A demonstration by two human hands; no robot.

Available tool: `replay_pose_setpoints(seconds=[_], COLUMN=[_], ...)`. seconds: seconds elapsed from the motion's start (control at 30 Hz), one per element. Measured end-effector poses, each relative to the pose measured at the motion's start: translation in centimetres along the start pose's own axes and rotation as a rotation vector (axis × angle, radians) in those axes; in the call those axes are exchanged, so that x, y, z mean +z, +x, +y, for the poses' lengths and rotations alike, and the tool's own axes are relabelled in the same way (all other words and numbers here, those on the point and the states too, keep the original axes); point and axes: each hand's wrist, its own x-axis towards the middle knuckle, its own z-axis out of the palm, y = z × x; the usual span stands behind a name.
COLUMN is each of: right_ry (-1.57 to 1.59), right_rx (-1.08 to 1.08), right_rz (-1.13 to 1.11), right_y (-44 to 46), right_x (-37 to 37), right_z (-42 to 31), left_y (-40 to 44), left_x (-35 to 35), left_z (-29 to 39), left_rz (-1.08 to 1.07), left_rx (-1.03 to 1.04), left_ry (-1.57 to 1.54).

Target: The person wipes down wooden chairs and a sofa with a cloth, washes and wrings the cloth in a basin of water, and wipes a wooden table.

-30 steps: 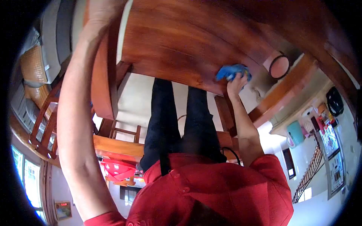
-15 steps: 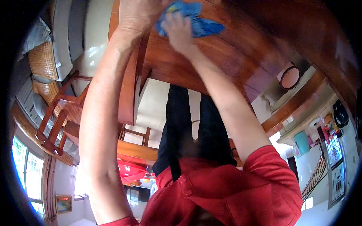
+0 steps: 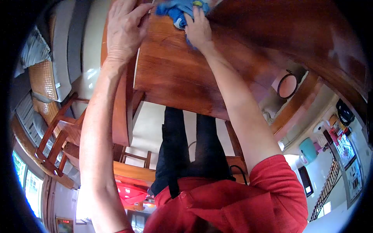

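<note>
My right hand [image 3: 199,32] presses on a crumpled blue cloth [image 3: 176,9] with white and yellow spots, at the top of the view. The cloth lies on a reddish-brown wooden surface [image 3: 171,73]. To the left, my left hand [image 3: 126,31] is over the long wooden edge at the surface's side, its thumb pointing toward the cloth and its fingers apart. Nothing shows in its grasp; its fingertips are partly at the frame's top edge.
A round dark-rimmed object [image 3: 287,86] is at the right, beside a wooden beam [image 3: 297,103]. At the left are a wooden chair [image 3: 58,136] and cushioned seating [image 3: 60,54]. A red cloth item [image 3: 130,193] is at the lower left, and a teal container [image 3: 308,150] at the right.
My right hand has carried the blue cloth from the right side across to the upper left, beside my left hand. My left hand now shows more fully, its fingers visible.
</note>
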Motion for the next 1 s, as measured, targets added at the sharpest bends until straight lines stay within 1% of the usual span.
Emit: replay_pose_setpoints(seconds=[0.03,0.07,0.1,0.13,0.17,0.2,0.27,0.3,0.33,0.37,0.43,0.5,0.53,0.6,0.63,0.7,0.73,0.77,0.83,0.87,0.93,1.0], right_ry=[-0.074,-0.154,-0.233,-0.242,0.101,0.446,-0.419,-0.391,-0.365,-0.253,-0.135,-0.646,-0.654,0.287,0.071,-0.190,-0.243,-0.246,-0.153,-0.157,-0.218,-0.330], right_rx=[-0.064,-0.122,-0.184,-0.180,0.132,0.440,0.077,0.154,0.225,0.423,0.621,0.498,0.498,1.022,0.827,0.444,0.261,0.267,0.103,0.106,0.425,0.458], right_rz=[-0.078,-0.160,-0.171,-0.169,-0.217,-0.258,-0.322,-0.263,-0.194,-0.180,-0.157,-0.073,-0.074,0.467,0.322,-0.029,-0.231,-0.229,-0.271,-0.267,-0.424,-0.243], right_y=[-0.6,-1.7,-3.7,-5.3,-7.3,-8.8,-13.5,-15.6,-17.2,-18.5,-20.4,-22.2,-21.7,-18.9,-17.0,-15.1,-15.2,-15.6,-17.3,-18.4,-22.5,-26.4], right_x=[-0.5,-1.3,-1.4,-2.8,-4.8,-6.2,-8.1,-8.9,-9.8,-11.2,-12.7,-13.4,-12.6,-7.7,-7.8,-6.2,-4.9,-5.3,-7.8,-8.4,-10.1,-11.5], right_z=[0.3,0.6,1.1,1.0,0.9,1.6,6.1,9.2,12.4,15.0,17.8,18.8,18.4,15.7,11.2,5.4,4.9,4.0,1.8,2.1,5.1,9.8], left_y=[0.2,0.2,0.0,-0.1,0.2,0.1,0.0,-0.6,-0.9,-0.9,-0.4,-0.4,-0.4,-0.3,-0.4,-0.5,-0.3,-0.3,-0.3,-0.4,-0.8,-0.8], left_x=[-0.5,-0.5,-0.2,0.2,-0.4,0.3,0.3,1.2,1.3,1.5,1.6,1.3,1.4,1.5,1.5,1.3,1.3,1.3,1.5,1.4,1.4,1.5], left_z=[0.2,0.1,0.1,0.2,0.5,0.6,1.0,-1.2,-1.3,-1.3,-1.2,-0.9,-0.7,-0.8,-0.9,-0.8,-0.7,-0.5,-0.6,-0.9,-1.5,-1.6], left_rz=[-0.054,-0.057,-0.019,0.015,-0.024,0.056,0.041,-0.031,-0.032,-0.027,-0.006,-0.011,-0.021,0.000,0.011,0.002,-0.005,-0.004,0.003,0.006,-0.048,-0.050], left_rx=[-0.011,0.017,0.025,0.033,0.037,0.057,0.003,0.116,0.120,0.115,0.125,0.115,0.102,0.100,0.098,0.097,0.101,0.107,0.109,0.113,0.071,0.068], left_ry=[0.001,0.035,0.048,0.063,0.037,0.020,0.020,0.050,0.042,0.052,0.060,0.074,0.086,0.063,0.039,0.046,0.047,0.042,0.039,0.036,0.028,0.032])
